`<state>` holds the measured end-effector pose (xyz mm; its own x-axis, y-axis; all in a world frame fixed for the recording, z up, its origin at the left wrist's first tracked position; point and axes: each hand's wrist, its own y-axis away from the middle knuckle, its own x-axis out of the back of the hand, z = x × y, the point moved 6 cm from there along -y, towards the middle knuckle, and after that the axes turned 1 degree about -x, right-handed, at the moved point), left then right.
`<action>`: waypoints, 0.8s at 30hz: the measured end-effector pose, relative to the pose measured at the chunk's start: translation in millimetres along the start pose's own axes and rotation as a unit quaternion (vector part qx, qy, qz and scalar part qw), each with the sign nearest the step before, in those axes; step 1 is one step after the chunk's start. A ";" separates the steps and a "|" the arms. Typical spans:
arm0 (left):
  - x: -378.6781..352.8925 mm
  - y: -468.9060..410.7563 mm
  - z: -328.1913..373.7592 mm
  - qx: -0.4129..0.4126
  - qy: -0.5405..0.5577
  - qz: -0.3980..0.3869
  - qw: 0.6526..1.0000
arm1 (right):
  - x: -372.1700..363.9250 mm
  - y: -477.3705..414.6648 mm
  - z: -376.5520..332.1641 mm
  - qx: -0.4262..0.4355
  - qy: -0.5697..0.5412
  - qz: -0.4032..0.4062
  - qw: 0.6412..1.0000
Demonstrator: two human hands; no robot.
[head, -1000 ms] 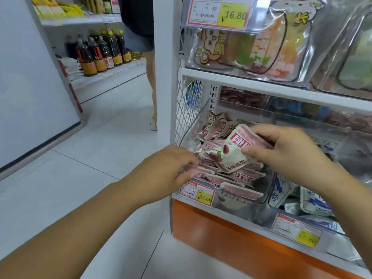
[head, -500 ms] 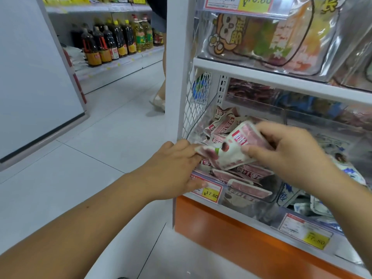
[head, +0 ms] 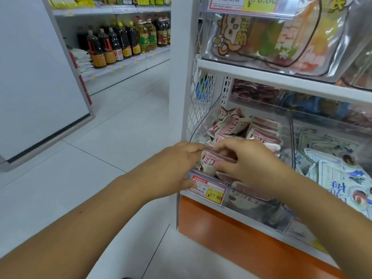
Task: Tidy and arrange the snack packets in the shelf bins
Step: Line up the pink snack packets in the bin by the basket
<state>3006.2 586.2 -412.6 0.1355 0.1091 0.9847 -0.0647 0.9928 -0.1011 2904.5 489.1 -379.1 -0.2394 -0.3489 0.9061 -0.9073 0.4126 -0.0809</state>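
Head view: left hand point(head: 175, 168) and right hand point(head: 248, 164) both pinch a crumpled pink-and-white snack packet point(head: 209, 161) with red label.

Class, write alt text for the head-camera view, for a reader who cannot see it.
A person's right hand pinches a pink-and-white packet over the front of a clear bin of like packets, the left hand touching its left end. The bin's price tag reads 17.60; blue-and-white packets lie to the right.
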 end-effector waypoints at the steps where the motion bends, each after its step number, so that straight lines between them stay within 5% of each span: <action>1: 1.4 0.3 -0.6 0.005 0.024 0.005 1.000 | 4.0 3.2 0.6 0.001 -0.006 -0.004 1.000; 7: 10.6 -0.2 -0.4 0.044 0.071 0.045 0.995 | -32.6 -16.6 -15.0 0.058 0.192 -0.078 0.977; 13: 12.4 2.8 6.0 0.022 0.007 0.025 0.999 | -19.3 -14.8 -9.5 0.043 0.101 -0.188 0.976; 18: 17.8 -8.1 24.7 -0.006 0.005 0.084 0.996 | 66.2 -17.6 37.3 -0.060 0.071 -0.014 0.996; 24: -9.2 -50.0 35.9 0.007 -0.053 0.077 0.996 | 15.5 -64.9 75.8 -0.063 0.168 -0.072 0.981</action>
<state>2972.7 533.8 -411.5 0.0188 0.2528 0.9673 -0.0896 0.9641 -0.2501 2933.6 393.2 -391.3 0.0339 -0.1235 0.9918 -0.8681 0.4881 0.0904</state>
